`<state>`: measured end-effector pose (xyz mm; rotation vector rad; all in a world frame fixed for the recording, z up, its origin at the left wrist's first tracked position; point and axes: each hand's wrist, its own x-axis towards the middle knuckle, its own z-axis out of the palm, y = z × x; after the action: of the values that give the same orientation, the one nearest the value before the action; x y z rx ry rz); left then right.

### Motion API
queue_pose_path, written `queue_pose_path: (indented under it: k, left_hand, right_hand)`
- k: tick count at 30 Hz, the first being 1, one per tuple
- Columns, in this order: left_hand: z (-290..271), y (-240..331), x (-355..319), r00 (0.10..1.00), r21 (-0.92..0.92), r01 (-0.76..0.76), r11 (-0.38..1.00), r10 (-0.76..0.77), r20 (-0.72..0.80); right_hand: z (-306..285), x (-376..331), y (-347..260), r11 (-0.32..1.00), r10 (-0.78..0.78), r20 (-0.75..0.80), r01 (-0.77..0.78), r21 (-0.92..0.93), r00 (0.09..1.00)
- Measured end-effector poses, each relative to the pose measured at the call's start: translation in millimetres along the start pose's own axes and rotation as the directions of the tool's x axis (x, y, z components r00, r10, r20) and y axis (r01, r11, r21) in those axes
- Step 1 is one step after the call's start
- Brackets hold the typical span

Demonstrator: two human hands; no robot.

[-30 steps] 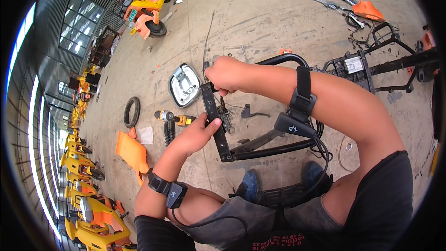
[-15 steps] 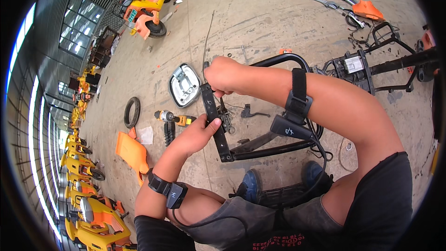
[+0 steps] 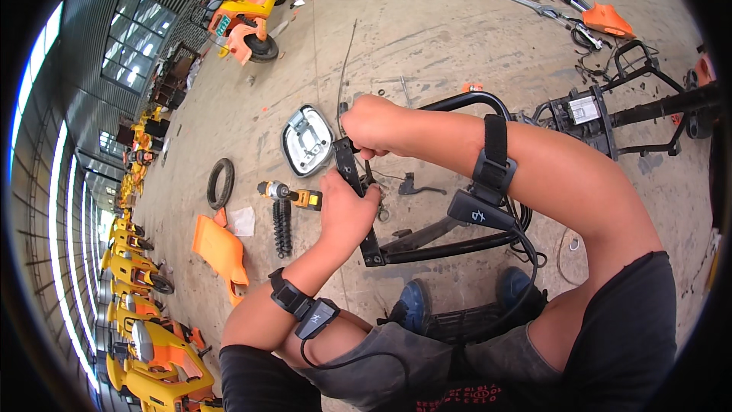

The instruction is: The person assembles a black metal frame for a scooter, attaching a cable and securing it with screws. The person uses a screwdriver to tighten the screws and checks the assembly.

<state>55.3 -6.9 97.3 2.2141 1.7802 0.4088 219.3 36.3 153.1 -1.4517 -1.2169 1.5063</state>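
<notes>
My left hand [image 3: 347, 210] is wrapped round the middle of a flat black crossbar [image 3: 371, 250] with holes in it, the thumb lying over its face. The bar forms the end of a black tubular scooter frame [image 3: 457, 249] that stretches away to the right. At the bar's far end my right hand [image 3: 375, 126] is closed in a fist. A short dark end sticks out past its fingers, but what it grips is mostly hidden. Left of the bar lies a silver-and-black shell-like cover [image 3: 306, 142]. A brake lever [image 3: 418, 185] rests on the floor inside the frame.
Left of my hands lie a yellow-and-black cordless power tool [image 3: 307, 199], a black shock absorber [image 3: 282, 230], a tyre [image 3: 220, 184] and an orange panel [image 3: 217, 248]. A thin rod or cable [image 3: 348, 61] extends beyond my right hand. Yellow scooters [image 3: 141, 267] line the left side.
My left hand has moved up along the crossbar toward my right hand and now wraps further round it. My right hand remains a fist at the far end.
</notes>
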Motion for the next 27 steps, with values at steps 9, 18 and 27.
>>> queue_pose_path:
  k: [9,18,27]
  left_hand:
    - [0,1,-2,0.998,0.015,-0.056,0.998,0.057,-0.011]
    - [4,-4,1,0.994,-0.019,-0.103,0.994,0.103,-0.029]
    - [4,-2,0,0.996,-0.037,-0.084,0.996,0.083,-0.026]
  right_hand:
    - [0,-6,-4,0.998,0.015,-0.010,-0.014,0.055,1.000]
    - [-4,14,2,0.882,-0.147,-0.048,0.109,-0.459,0.988]
    - [-12,16,11,0.658,-0.536,-0.146,0.303,-0.689,0.832]
